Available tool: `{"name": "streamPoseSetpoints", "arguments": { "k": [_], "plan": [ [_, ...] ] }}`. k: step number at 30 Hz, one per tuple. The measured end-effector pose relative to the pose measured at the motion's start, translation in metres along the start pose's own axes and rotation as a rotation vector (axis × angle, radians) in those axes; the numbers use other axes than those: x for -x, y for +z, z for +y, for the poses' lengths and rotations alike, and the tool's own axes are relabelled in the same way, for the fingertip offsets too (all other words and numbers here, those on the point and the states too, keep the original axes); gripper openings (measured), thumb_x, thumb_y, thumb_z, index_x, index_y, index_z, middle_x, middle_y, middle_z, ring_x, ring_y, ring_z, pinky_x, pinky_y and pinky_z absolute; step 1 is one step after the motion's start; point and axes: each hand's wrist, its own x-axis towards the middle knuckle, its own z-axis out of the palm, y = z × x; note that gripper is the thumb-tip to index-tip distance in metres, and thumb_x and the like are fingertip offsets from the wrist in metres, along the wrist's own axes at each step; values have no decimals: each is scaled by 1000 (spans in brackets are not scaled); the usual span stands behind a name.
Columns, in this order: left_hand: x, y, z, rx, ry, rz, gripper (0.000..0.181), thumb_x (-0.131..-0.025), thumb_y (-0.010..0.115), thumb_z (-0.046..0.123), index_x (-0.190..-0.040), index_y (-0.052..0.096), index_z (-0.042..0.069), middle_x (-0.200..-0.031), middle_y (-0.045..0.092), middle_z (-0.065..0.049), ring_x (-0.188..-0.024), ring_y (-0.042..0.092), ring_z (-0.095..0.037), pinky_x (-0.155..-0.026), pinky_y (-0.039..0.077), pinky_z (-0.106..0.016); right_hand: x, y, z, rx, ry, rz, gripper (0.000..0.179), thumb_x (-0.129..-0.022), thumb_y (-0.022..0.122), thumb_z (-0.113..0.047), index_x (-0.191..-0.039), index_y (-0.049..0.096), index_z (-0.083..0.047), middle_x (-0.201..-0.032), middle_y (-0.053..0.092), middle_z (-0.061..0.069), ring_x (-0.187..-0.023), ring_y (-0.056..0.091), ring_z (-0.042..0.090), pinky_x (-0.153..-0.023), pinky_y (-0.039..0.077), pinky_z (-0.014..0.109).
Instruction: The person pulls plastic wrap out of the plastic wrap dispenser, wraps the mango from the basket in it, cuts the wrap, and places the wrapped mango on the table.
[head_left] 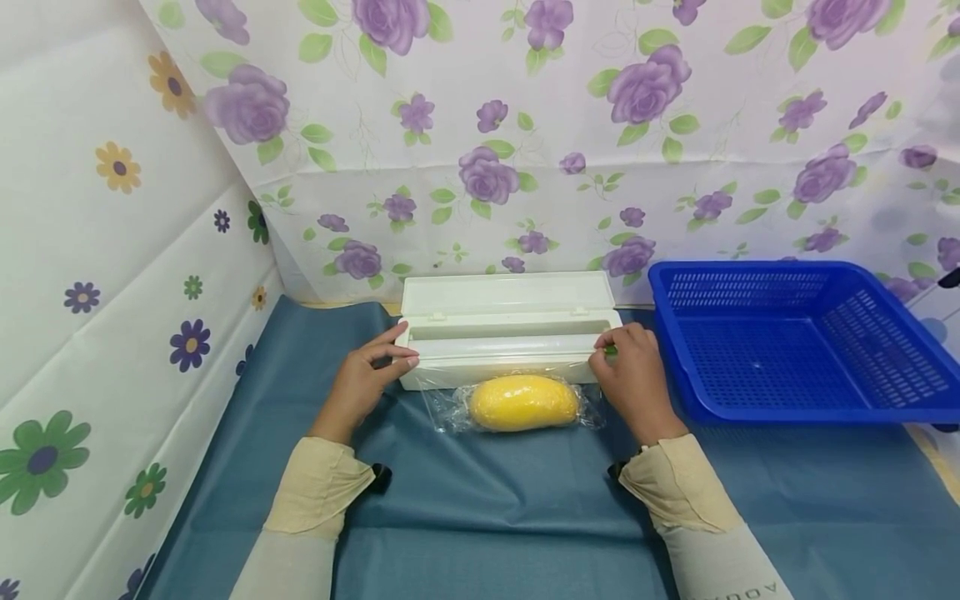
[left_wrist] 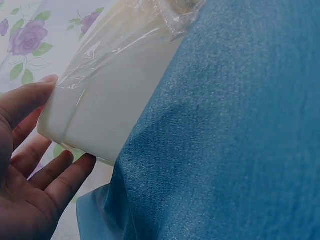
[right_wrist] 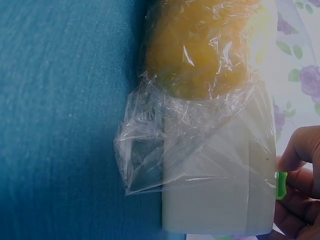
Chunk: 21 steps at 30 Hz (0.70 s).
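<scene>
A white cling film dispenser [head_left: 510,372] lies with its lid [head_left: 510,293] raised and the film roll [head_left: 502,347] showing inside. My left hand [head_left: 357,385] holds its left end between thumb and fingers. At the right end, my right hand [head_left: 636,377] pinches a small green slide cutter [right_wrist: 281,185], partly hidden by the fingers. Against the dispenser's front rests a rounded yellow item [head_left: 523,403], wrapped in clear film [head_left: 447,408]; its kind is unclear. That film still reaches up over the dispenser's front edge.
A blue plastic basket [head_left: 757,415] stands on the right, close to my right hand. Blue-grey cloth [head_left: 495,542] covers the table. Flower-patterned sheets [head_left: 442,142] rise behind the dispenser and along the left.
</scene>
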Motion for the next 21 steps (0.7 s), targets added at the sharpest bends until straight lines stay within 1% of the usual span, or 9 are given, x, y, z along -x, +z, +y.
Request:
{"name": "streamPoseSetpoints", "arguments": {
  "k": [11,21],
  "plan": [
    [1,1,2,-9,2,5,27,-96,71,19,-116,74,1,-161,41,-2,-157,23,-26,-120,34,-53,1,0,2,7,-18,15,10,-92,61,-9,-92,68,-2,-103,60,15,-98,51,32,-82,43,45],
    [0,1,1,-19,2,5,28,-96,71,19,-117,73,1,-162,40,-2,-157,23,-28,-120,33,-54,0,-1,4,2,-2,13,11,-92,61,-9,-94,69,-2,-105,60,16,-100,51,33,-85,44,47]
  ]
}}
